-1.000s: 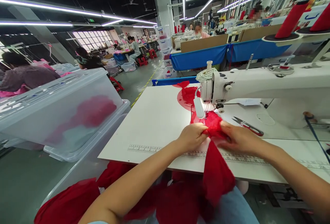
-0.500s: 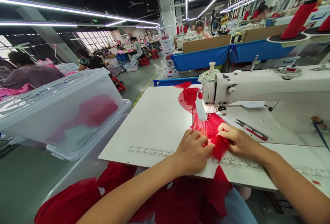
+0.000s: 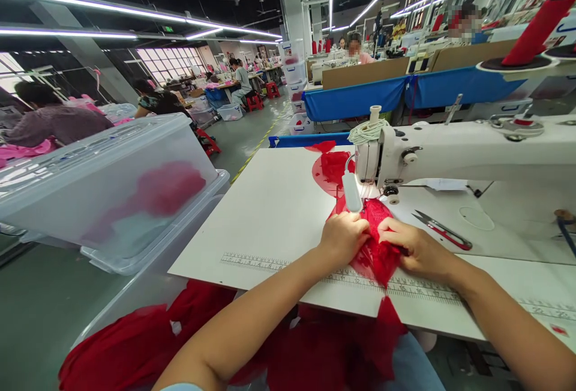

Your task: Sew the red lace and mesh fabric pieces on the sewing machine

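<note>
A person sits at a white sewing table (image 3: 243,211), both bare hands working on a piece of sheer, bright red fabric (image 3: 375,259). The fabric lies on the tabletop just in front of the needle area of a white sewing machine (image 3: 454,148). The person's left hand (image 3: 344,240) rests on its left side, fingers curled close together; whether they pinch or only press cannot be told. The right hand (image 3: 411,247) pinches the gathered right edge between thumb and bent fingers. A black printed ruler scale (image 3: 256,262) runs along the table's near edge. Right of the hands lie thread snips with red-and-black handles (image 3: 443,230). Darker red cloth (image 3: 310,343) covers the lap. At left stands a translucent plastic bin (image 3: 112,199).
</note>
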Demonstrator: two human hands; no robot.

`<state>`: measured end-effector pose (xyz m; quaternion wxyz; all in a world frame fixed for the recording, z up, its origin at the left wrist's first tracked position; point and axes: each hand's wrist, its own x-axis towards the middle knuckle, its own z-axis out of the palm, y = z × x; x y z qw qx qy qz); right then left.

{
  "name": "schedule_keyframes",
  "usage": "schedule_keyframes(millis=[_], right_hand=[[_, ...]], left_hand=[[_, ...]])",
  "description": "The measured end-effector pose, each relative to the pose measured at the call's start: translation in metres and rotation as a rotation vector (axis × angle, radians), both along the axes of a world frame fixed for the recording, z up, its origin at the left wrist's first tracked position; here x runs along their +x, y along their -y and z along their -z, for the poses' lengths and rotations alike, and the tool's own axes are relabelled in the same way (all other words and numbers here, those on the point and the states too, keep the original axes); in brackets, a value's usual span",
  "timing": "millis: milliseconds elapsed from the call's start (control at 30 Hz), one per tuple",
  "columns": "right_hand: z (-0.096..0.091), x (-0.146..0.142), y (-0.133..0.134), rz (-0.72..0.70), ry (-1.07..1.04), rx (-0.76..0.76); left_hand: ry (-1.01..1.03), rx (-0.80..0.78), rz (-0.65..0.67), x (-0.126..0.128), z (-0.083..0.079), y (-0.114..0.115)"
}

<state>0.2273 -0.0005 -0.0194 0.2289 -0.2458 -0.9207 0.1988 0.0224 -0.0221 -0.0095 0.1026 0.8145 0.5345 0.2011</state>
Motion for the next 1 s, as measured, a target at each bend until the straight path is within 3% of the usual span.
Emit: schedule_keyframes(millis=[200, 367, 400, 467, 533, 567, 600, 633, 700, 733, 800, 900, 1000], right_hand=[[-0.002, -0.001, 0.000, 0.002, -0.007, 0.017], [-0.004, -0.001, 0.001, -0.010, 0.015, 0.018], [-0.005, -0.001, 0.000, -0.010, 0.019, 0.013], [-0.005, -0.001, 0.000, -0.008, 0.020, -0.002], [-0.006, -0.001, 0.000, -0.018, 0.012, -0.025], [-0.006, -0.002, 0.001, -0.026, 0.003, -0.035], [-0.007, -0.002, 0.001, -0.034, -0.007, -0.045], [-0.007, -0.002, 0.001, -0.037, -0.016, -0.050], [-0.008, -0.002, 0.001, -0.015, -0.013, -0.046], [-0.008, -0.002, 0.001, 0.005, 0.000, -0.041], [-0.007, -0.002, 0.000, 0.035, 0.028, -0.039], [-0.004, -0.002, -0.002, 0.029, 0.016, -0.059], [-0.001, -0.003, -0.004, 0.027, -0.016, -0.088]], left_hand=[[0.384, -0.092, -0.175, -0.009, 0.006, -0.001], [0.625, -0.180, -0.175, -0.024, -0.011, 0.017], [0.664, -0.203, -0.135, -0.028, -0.019, 0.025], [0.685, -0.367, 0.071, -0.038, -0.036, 0.042], [0.448, -0.758, 0.446, -0.048, -0.054, 0.056], [0.286, -0.889, 0.562, -0.051, -0.061, 0.061], [0.135, -0.896, 0.592, -0.053, -0.065, 0.064], [0.011, -0.802, 0.567, -0.053, -0.066, 0.065], [-0.152, -0.408, 0.445, -0.049, -0.057, 0.060], [-0.214, -0.214, 0.415, -0.046, -0.049, 0.055], [-0.330, 0.020, 0.427, -0.037, -0.030, 0.044], [-0.348, 0.121, 0.404, -0.029, -0.010, 0.027], [-0.260, 0.080, 0.398, -0.032, -0.011, 0.017]])
